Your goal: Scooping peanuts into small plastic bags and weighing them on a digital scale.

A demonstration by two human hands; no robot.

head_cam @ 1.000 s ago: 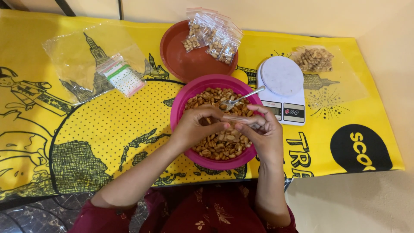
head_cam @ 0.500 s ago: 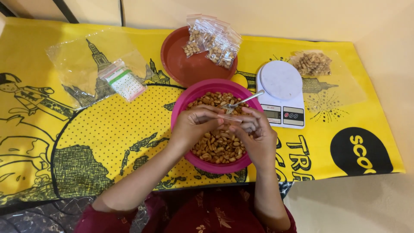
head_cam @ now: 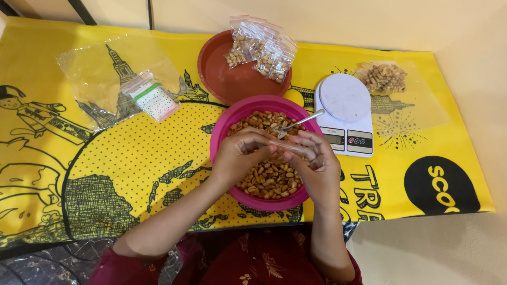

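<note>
Yellow printed cloth [head_cam: 132,158] covers my table; over the pink peanut bowl [head_cam: 224,132] my left hand [head_cam: 240,158] and right hand [head_cam: 314,163] together pinch a small clear bag [head_cam: 293,148].

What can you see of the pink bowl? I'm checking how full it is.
The pink bowl is round, looks like plastic, and sits upright on the yellow printed cloth near the table's front edge. Peanuts fill much of it, and a metal spoon rests in them. Both hands hover over it; the red bowl sits just behind.
</note>
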